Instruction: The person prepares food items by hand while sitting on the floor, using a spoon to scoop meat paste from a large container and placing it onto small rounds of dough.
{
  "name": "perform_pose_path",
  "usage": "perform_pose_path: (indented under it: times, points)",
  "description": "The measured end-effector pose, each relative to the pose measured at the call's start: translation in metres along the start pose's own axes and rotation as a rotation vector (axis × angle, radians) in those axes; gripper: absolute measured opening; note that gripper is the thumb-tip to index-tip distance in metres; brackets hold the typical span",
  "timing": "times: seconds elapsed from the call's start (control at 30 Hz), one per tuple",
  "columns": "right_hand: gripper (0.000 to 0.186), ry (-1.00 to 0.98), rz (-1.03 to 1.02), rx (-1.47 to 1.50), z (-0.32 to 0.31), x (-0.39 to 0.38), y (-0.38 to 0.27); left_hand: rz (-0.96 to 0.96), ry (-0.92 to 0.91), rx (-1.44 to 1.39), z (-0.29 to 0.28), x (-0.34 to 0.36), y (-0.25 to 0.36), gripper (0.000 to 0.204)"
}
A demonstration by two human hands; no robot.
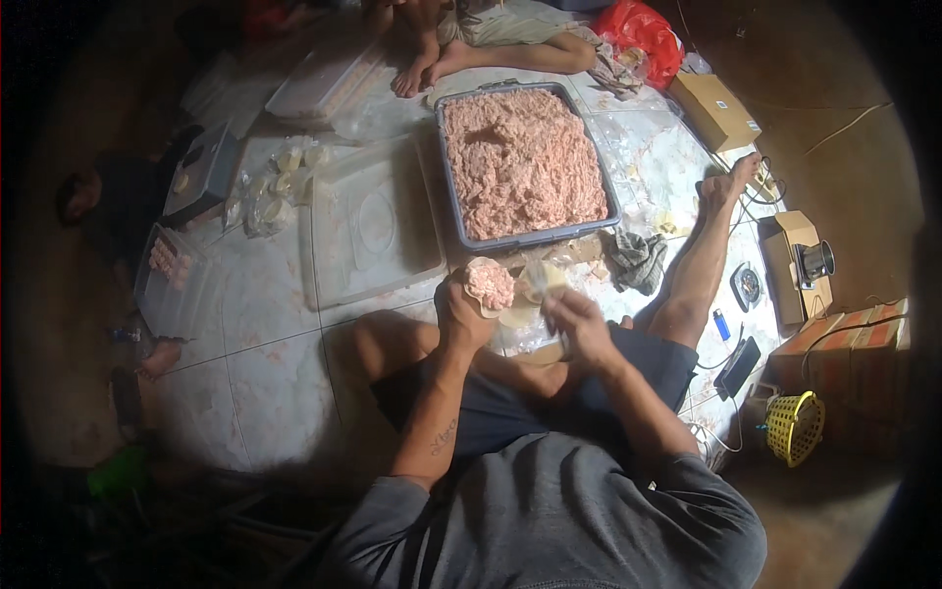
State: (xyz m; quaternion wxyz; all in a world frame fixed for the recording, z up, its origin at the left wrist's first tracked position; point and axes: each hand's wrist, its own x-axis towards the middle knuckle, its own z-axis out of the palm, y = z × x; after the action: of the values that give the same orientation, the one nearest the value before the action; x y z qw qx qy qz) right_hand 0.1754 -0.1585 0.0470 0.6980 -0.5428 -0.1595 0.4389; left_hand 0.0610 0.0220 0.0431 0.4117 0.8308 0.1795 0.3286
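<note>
My left hand (465,316) holds a pale round wrapper (480,306) topped with a mound of pink minced filling (490,283), just in front of the grey-rimmed tub of pink mince (522,162). My right hand (581,326) is closed, its fingertips at a blurred whitish thing that I cannot make out, over more pale round wrappers (520,312) on clear plastic. A cardboard piece lies under them. A crumpled grey cloth (638,258) is to the right of the hands.
An empty clear tray (329,255) lies left of the tub, with bagged pale discs (277,191) and filled trays (172,285) beyond. Other people (520,59) sit around. At right are boxes (713,111), an ashtray (747,287), cables, a lighter (721,325) and a yellow basket (795,428).
</note>
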Motion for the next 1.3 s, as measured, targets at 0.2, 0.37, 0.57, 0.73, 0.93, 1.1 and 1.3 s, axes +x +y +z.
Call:
perform_pose_path:
  times: [0.2, 0.37, 0.57, 0.73, 0.93, 1.1, 1.3]
  points:
    - [0.020, -0.068, -0.148, -0.399, 0.011, -0.008, 0.009, -0.144, -0.107, -0.089, -0.005, 0.005, 0.014, 0.044]
    - [0.016, 0.045, -0.306, -0.869, -0.001, -0.002, -0.043, -0.213, -0.143, -0.220, -0.012, 0.009, 0.019, 0.044]
    - [0.022, -0.089, 0.144, -0.193, -0.009, -0.017, -0.003, -0.223, -0.004, -0.606, -0.003, 0.015, 0.029, 0.036]
    - [0.019, -0.036, -0.427, -0.895, 0.010, -0.001, 0.000, -0.024, -0.089, -0.083, 0.006, 0.013, 0.023, 0.042]
    - [0.021, 0.074, -0.219, -0.439, -0.001, -0.013, -0.012, -0.134, -0.082, -0.328, -0.010, 0.015, 0.017, 0.053]
    - [0.027, -0.117, 0.155, -0.060, -0.006, -0.027, 0.009, -0.135, 0.018, -0.388, -0.009, 0.021, 0.038, 0.053]
    - [0.018, -0.005, -0.296, -0.321, 0.028, -0.011, 0.029, -0.186, -0.200, -0.410, 0.008, 0.005, 0.018, 0.041]
